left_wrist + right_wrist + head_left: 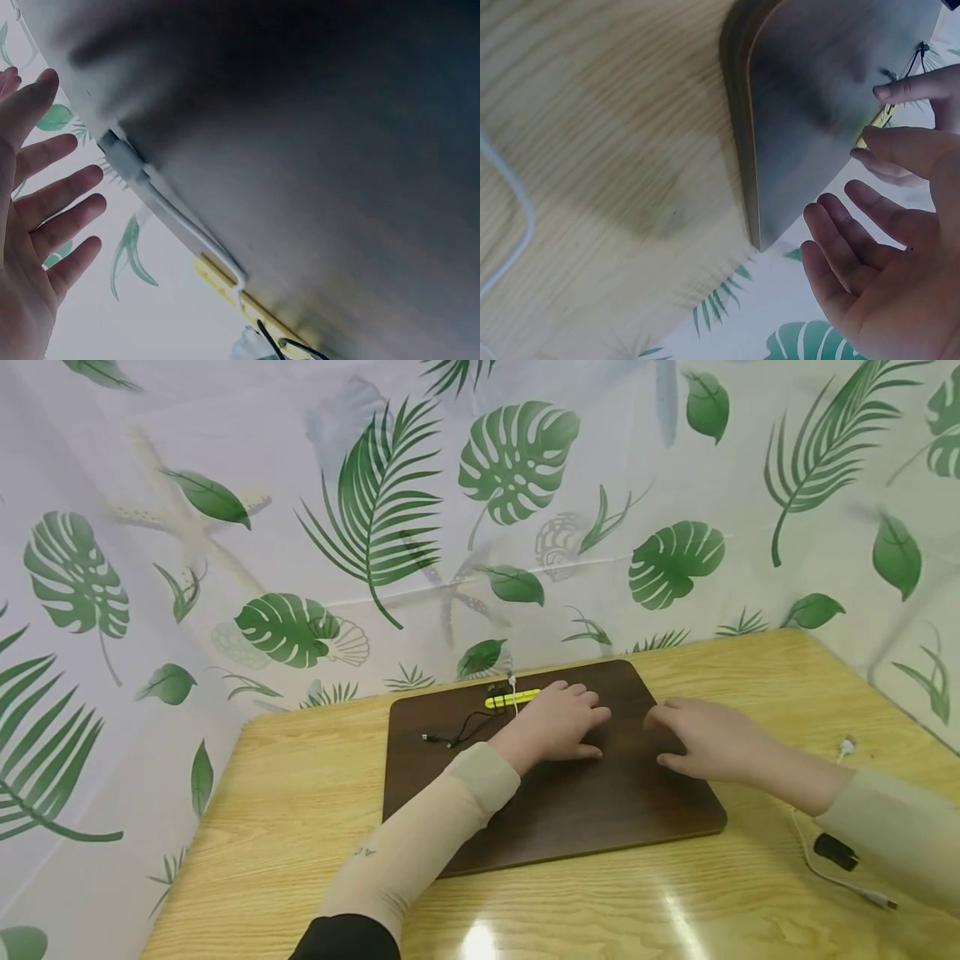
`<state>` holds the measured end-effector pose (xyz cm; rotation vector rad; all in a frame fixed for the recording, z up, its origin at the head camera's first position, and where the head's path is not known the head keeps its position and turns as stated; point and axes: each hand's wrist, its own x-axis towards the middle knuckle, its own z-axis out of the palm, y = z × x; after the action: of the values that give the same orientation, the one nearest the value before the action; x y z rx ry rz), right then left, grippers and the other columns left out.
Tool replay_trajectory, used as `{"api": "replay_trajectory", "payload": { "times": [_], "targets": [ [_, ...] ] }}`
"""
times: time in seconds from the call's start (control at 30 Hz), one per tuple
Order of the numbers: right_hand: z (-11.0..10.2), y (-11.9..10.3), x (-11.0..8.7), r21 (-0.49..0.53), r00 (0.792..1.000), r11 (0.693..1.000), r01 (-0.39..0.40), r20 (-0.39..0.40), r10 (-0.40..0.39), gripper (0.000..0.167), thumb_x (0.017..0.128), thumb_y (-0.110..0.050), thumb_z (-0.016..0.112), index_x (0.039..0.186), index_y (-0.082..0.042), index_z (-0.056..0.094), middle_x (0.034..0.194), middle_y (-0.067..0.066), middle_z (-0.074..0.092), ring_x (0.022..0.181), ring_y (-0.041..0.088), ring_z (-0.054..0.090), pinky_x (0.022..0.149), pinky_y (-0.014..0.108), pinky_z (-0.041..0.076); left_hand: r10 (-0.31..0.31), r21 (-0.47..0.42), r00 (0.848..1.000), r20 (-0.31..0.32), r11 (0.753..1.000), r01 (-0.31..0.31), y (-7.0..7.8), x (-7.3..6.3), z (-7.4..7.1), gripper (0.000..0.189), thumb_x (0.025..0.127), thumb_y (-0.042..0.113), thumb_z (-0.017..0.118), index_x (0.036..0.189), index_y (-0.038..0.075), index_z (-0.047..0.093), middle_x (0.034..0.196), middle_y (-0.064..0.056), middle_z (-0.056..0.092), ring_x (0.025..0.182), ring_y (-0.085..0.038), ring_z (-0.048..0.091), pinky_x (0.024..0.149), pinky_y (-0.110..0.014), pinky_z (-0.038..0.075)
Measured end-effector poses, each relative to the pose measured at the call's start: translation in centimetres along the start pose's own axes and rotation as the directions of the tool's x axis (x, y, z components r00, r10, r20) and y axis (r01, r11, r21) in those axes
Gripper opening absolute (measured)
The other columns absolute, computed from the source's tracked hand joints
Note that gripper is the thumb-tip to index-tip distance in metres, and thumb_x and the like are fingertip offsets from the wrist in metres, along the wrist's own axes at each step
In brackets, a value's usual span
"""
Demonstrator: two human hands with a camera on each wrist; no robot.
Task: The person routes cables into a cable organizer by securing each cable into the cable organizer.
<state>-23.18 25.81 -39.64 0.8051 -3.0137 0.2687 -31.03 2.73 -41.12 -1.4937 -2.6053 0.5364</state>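
A dark brown board (600, 814) lies on the wooden table under both hands. Near its far edge is a yellow strip with slots (528, 696), a cable holder by its look. A white cable (191, 216) with a plug end runs through the strip, and a thin black cable (471, 722) trails from it over the board. My left hand (558, 722) hovers over the board just right of the strip, fingers spread and holding nothing. Above the board's right edge, my right hand (708, 739) has its fingers loosely bent, with nothing in them.
On the table at the right, partly behind the right forearm, lie a white cable (804, 847) and a small black object (836, 852). A leaf-patterned cloth (525, 560) hangs behind the table (300, 827).
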Motion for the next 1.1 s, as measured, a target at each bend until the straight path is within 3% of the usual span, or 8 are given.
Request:
{"api": "replay_trajectory", "payload": {
  "times": [0.27,0.43,1.1],
  "targets": [
    [-1.0,1.5,-1.0,0.037,0.999,0.998,-0.046,0.031,0.045,0.038,0.085,-0.020,0.088,0.116,-0.004,0.072,0.104,0.011,0.071,0.093,0.028,0.072,0.075,0.047,0.060,0.032,0.028,0.998,-0.050,0.999,-0.030,1.0,0.6,-0.2,0.045,0.101,0.054,0.067,0.139,0.030,0.062,0.132,0.008,0.066,0.127,-0.015,0.061,0.107,-0.034,0.048],
    [-1.7,2.0,-1.8,0.035,0.997,0.997,-0.061,0.047,0.060,0.039,0.085,-0.019,0.088,0.115,-0.002,0.071,0.103,0.012,0.071,0.092,0.029,0.071,0.077,0.048,0.060,0.044,0.036,0.998,-0.046,0.998,-0.043,1.6,0.7,-0.6,0.044,0.101,0.052,0.069,0.139,0.030,0.062,0.131,0.009,0.066,0.127,-0.014,0.061,0.107,-0.035,0.048],
    [-1.1,4.7,-7.1,-0.017,0.995,0.994,-0.104,-0.007,0.104,0.040,0.084,-0.021,0.088,0.113,0.000,0.071,0.104,0.012,0.072,0.091,0.027,0.071,0.076,0.046,0.059,0.126,0.084,0.991,-0.054,0.989,-0.121,5.9,2.2,-2.7,0.048,0.101,0.052,0.069,0.144,0.033,0.059,0.136,0.012,0.063,0.131,-0.011,0.059,0.108,-0.031,0.047]
  ]
}}
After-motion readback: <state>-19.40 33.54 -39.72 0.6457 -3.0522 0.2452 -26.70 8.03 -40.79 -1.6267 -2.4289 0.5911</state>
